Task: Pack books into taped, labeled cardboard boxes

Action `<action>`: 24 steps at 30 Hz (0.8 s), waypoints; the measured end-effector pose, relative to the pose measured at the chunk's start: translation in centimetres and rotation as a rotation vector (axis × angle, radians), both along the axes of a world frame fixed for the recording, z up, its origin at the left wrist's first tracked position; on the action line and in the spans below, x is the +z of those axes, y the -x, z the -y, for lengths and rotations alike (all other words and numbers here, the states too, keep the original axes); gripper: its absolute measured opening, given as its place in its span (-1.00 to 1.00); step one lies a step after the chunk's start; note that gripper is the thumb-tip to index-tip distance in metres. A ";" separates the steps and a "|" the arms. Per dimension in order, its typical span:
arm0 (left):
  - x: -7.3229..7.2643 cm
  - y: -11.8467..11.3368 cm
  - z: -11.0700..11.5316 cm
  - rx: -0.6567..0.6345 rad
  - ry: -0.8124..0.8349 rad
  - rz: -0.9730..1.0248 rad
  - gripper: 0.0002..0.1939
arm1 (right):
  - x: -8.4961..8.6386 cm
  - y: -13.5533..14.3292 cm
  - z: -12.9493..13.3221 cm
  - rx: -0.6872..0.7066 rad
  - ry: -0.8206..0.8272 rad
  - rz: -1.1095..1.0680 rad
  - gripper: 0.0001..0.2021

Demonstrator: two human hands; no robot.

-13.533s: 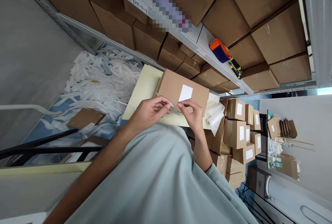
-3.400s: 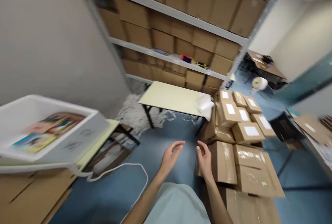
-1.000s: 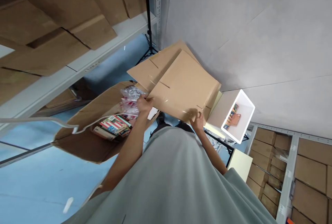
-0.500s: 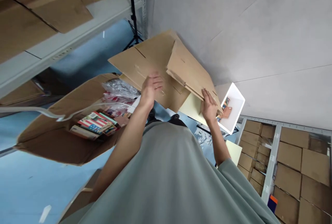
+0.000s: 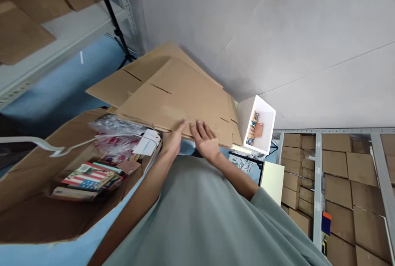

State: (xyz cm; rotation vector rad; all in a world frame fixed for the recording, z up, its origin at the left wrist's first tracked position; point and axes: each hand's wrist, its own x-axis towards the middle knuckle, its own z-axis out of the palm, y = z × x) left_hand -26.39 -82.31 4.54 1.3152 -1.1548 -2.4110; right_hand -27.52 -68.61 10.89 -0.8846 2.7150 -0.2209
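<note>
Fingers [image 5: 202, 130] slightly spread, right hand [image 5: 207, 144] flat on upper flattened carton [image 5: 185, 95] — left hand [image 5: 172, 142]: thumb over near edge, other fingers hidden. Carton overlaps lower carton [image 5: 119, 87]. Half-second earlier: left hand off it, hands farther apart.

Carton [image 5: 37, 216] mouth open; white cable [image 5: 40, 142] across it; wall [image 5: 262, 31] behind cardboard [image 5: 188, 97]

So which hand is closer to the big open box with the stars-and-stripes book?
Left. The left hand is just beside the open box, at the near edge of the flattened cardboard. The right hand is farther away, its fingers on the cardboard's top.
</note>
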 end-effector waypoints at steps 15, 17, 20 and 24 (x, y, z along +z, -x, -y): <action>-2.5 -0.9 8.4 0.162 -0.171 -0.139 -0.56 | -5.7 6.4 -11.3 -0.955 0.445 0.440 -0.40; -2.8 -0.2 9.5 0.164 -0.176 -0.156 -0.57 | -6.7 6.0 -10.5 -1.022 0.635 0.472 -0.38; -3.6 1.0 11.3 0.216 -0.126 -0.176 -0.58 | -6.0 6.7 -10.8 -1.115 0.781 0.370 -0.36; -5.5 2.3 13.0 0.349 -0.073 -0.029 -0.65 | -0.5 8.7 -14.5 -1.084 0.706 0.114 -0.38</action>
